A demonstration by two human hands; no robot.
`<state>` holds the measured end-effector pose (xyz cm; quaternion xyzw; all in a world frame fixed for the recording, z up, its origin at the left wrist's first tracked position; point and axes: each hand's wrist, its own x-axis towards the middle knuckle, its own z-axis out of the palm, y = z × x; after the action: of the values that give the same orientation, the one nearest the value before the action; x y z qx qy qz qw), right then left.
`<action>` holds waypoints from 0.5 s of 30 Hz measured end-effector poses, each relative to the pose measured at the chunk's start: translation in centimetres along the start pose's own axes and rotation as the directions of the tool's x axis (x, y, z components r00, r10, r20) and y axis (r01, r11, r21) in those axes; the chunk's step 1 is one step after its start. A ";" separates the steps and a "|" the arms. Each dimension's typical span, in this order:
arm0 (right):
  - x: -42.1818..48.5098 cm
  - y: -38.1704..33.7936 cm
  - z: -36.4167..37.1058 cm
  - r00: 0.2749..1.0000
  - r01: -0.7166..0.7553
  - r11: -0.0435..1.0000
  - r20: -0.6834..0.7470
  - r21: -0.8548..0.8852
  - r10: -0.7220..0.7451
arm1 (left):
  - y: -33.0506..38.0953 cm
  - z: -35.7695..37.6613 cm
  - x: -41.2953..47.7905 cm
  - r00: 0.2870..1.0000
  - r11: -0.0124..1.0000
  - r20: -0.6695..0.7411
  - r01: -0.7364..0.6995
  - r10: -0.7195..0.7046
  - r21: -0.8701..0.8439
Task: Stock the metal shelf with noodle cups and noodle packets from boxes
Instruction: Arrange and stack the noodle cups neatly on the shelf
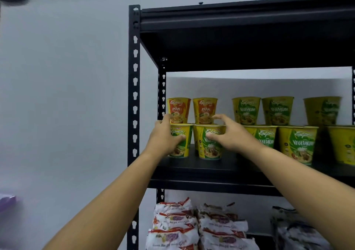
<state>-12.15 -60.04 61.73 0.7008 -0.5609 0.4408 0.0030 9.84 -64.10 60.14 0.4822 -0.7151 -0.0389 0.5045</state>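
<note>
On the middle board of the black metal shelf (192,171) stand yellow-green vegetarian noodle cups in a front row. My left hand (163,136) grips the leftmost front cup (182,148), with its thumb across the label and its fingers over the rim. My right hand (228,134) holds the cup beside it (209,150) the same way. Both cups rest on the board near its front left corner. Two orange Ayam cups (192,109) stand higher just behind my hands. More vegetarian cups (295,144) fill the row to the right.
White-and-red noodle packets (172,226) are piled on the board below, with darker packets (299,230) to their right. The top board (240,19) hangs above the cups. The shelf's left post (134,96) stands against a grey wall. A purple object (7,200) shows at the left edge.
</note>
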 end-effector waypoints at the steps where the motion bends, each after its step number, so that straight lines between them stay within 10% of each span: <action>1: -0.1 0.0 -0.1 1.000 0.002 1.000 0.006 0.003 -0.002 | -0.1 -0.1 0.0 1.000 1.000 0.006 -0.004 0.004 -0.007; 15: 0.8 -0.9 -1.3 1.000 -0.005 1.000 -0.014 -0.002 0.005 | 0.0 -1.9 0.4 0.996 0.993 -0.053 -0.077 0.073 -0.094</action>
<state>-12.24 -59.68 63.45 0.6965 -0.5630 0.4449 0.0067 11.26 -63.60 61.36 0.4310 -0.7173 -0.0424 0.5458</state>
